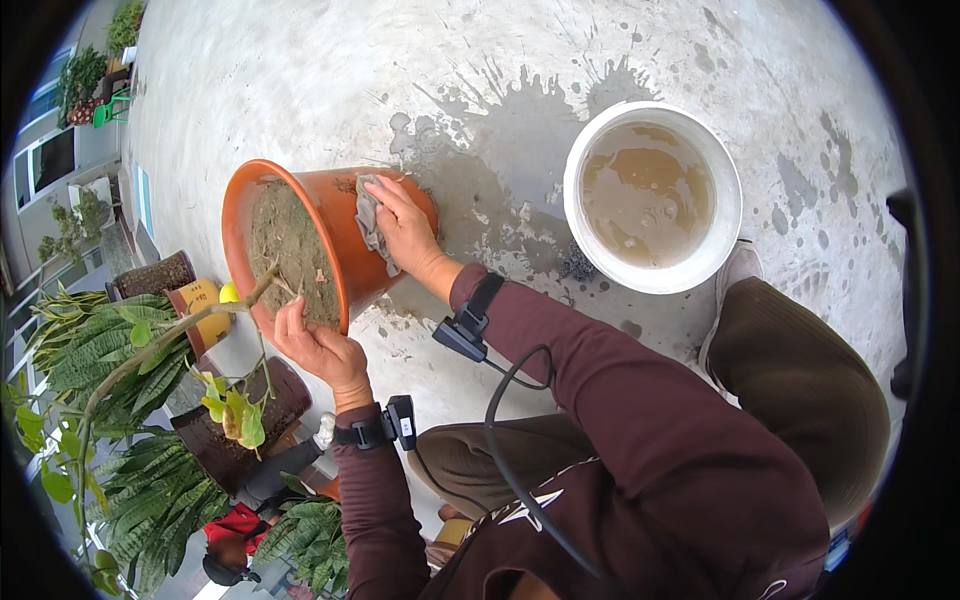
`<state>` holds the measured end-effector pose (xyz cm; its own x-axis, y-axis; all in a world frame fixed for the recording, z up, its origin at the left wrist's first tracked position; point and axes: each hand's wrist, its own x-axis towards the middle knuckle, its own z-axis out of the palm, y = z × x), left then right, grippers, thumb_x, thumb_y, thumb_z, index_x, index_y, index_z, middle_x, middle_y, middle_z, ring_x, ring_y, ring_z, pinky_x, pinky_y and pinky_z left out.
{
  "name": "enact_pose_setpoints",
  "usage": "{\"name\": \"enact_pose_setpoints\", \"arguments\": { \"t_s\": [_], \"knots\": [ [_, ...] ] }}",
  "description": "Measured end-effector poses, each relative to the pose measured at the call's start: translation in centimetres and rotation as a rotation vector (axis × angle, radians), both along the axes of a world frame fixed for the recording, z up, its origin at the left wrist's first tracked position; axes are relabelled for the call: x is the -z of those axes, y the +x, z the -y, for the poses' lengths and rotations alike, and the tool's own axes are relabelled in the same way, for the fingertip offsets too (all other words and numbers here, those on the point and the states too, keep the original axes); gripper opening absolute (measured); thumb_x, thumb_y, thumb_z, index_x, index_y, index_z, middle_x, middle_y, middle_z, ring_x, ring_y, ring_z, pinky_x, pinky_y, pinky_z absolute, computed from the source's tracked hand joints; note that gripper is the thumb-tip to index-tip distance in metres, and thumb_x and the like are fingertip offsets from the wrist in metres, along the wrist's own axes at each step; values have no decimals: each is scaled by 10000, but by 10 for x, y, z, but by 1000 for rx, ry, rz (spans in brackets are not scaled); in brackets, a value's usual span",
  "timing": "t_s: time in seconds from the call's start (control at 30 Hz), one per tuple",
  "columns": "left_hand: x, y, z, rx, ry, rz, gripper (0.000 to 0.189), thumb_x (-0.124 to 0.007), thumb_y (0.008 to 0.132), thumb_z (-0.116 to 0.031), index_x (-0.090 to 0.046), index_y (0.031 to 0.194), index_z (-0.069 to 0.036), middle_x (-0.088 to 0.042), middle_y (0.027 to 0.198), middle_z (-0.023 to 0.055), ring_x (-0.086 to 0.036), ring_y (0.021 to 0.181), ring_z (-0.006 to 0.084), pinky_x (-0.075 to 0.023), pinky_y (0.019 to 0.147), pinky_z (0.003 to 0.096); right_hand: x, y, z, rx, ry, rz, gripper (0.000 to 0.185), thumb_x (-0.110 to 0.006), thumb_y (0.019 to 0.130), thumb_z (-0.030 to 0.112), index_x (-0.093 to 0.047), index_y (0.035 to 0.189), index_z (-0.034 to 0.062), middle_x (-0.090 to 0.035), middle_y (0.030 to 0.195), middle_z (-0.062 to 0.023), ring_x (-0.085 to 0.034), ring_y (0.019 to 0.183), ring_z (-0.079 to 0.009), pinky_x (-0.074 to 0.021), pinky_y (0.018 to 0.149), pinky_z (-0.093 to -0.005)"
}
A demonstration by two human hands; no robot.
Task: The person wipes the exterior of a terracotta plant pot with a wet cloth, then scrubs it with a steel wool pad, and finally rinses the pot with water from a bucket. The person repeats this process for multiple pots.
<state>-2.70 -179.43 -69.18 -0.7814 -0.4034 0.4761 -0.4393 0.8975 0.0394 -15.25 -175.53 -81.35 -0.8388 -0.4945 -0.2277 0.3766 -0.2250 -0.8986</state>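
An orange plant pot point(330, 202) has its soil-filled mouth turned to the left of the view; whether it stands upright or tilted I cannot tell. From the soil point(289, 225) grows a bare woody stem point(172, 334) that arches out to the left. My left hand point(322, 352) grips the pot's lower rim, fingers over the soil side. Against the pot's outer wall my right hand point(405, 229) presses a grey wet-looking cloth point(369, 217). Dark marks show on the wall beyond the cloth. Part of the cloth is hidden under my fingers.
A white bucket point(574, 184) of murky brown water point(649, 195) stands right of the pot, near my shoe point(739, 266). Wet patches point(525, 135) mark the concrete floor. Potted leafy plants point(112, 337) line the left, with a person in red point(232, 529) beyond. Cables point(491, 409) hang from my wrist straps.
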Motion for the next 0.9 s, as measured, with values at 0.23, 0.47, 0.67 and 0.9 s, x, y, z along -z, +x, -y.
{"name": "enact_pose_setpoints", "arguments": {
  "t_s": [0.23, 0.47, 0.67, 0.9],
  "knots": [
    [1, -2, -1, -19, 6, 69, 367, -396, 790, -1, -539, 1128, -6, -510, 1114, 170, -478, 1075, 325, -349, 971, 414, -35, -44, 56, -24, -528, -126, 336, -407, 977, 183, -562, 1244, 50, -598, 1204, -157, -552, 1134, -250, -407, 972, -342],
    [-1, -6, -2, -24, 11, 94, 393, -388, 749, 16, -547, 1107, -19, -535, 1107, 156, -483, 1087, 314, -311, 987, 421, 77, -41, 48, -243, 431, -228, 335, -357, 953, 228, -595, 1123, 63, -603, 1133, -168, -524, 1131, -337, -388, 968, -444],
    [0, -7, -3, -61, -5, 95, 388, -391, 751, 12, -549, 1103, -26, -526, 1103, 147, -475, 1100, 311, -299, 992, 433, 0, 1, 28, -47, -141, -217, 422, -357, 1000, 282, -496, 1303, 23, -445, 1381, -185, -425, 1278, -296, -308, 1069, -379],
    [0, -6, -2, -64, 18, 100, 445, -376, 709, 23, -544, 1119, -18, -515, 1131, 142, -458, 1124, 304, -293, 1005, 429, 45, -99, 95, -776, 338, -572, 476, -270, 989, 330, -594, 1170, 32, -633, 1078, -214, -567, 1062, -365, -429, 935, -365]
  ]
}}
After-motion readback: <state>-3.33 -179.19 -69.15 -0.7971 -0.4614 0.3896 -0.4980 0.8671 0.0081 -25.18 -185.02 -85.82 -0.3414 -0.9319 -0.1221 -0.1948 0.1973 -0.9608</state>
